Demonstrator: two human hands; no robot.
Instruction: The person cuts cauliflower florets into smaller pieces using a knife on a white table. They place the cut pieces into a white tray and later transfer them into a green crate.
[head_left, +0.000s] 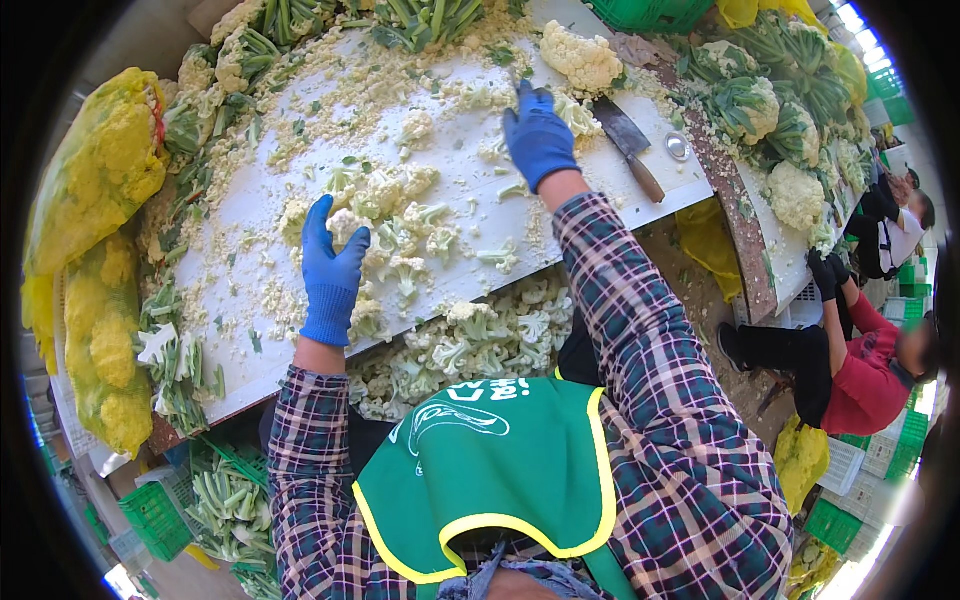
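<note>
Cut cauliflower florets (390, 195) lie in a loose pile on the white tabletop (465, 180). At the pile's left side is my left hand (331, 262) in a blue knit glove, thumb and fingers apart, with a floret behind the gap between them. My right hand (541, 135), gloved in blue too, reaches over the board beside a trimmed piece of cauliflower (576, 116); what lies under its fingers is hidden. A cleaver (622, 127) with a wooden handle rests to its right, near a small metal ring-shaped tool (677, 147). Above them sits a large cauliflower head (581, 56).
Below the table edge are many florets (480, 337). Yellow mesh sacks (97, 180) of cauliflower stand at the left. Leafy cauliflower heads (750, 105) are heaped on the right-hand table, where a co-worker in a red top (870, 367) sits. Green crates (156, 517) stand lower left.
</note>
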